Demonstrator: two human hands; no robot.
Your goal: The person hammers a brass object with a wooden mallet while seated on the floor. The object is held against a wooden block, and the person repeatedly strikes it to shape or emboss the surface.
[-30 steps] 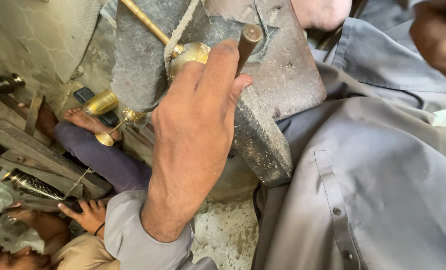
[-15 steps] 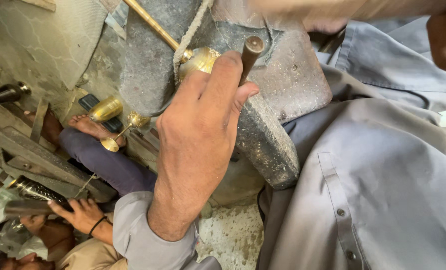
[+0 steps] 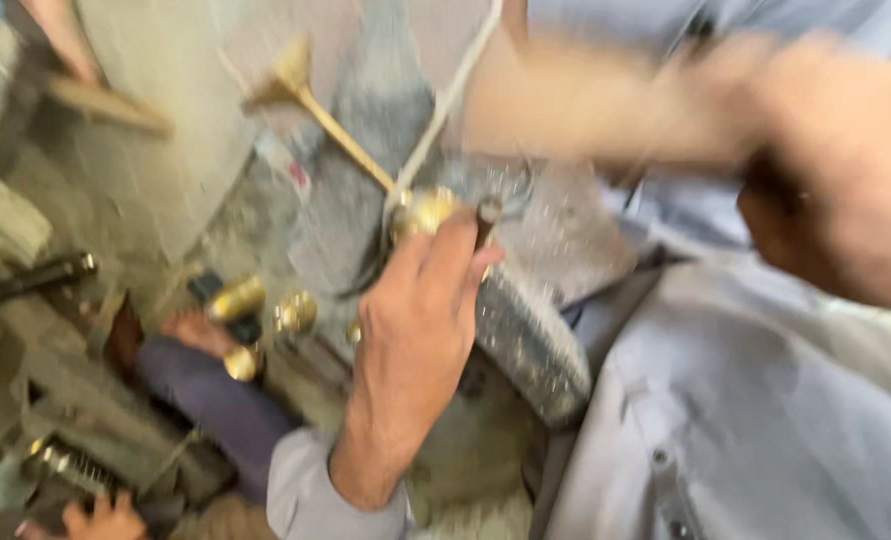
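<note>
On the grey metal block (image 3: 526, 330) our left hand (image 3: 416, 330) pinches a round brass piece (image 3: 424, 212) in its fingers (image 3: 446, 250) — its thin rod running up-left — while our right hand (image 3: 826, 200), farther off, blurs beyond telling.

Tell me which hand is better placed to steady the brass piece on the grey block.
Left, most likely. The left hand already rests on the brass piece atop the grey block, fingers around it. The right hand is raised off to the side, blurred and apart from it.
</note>
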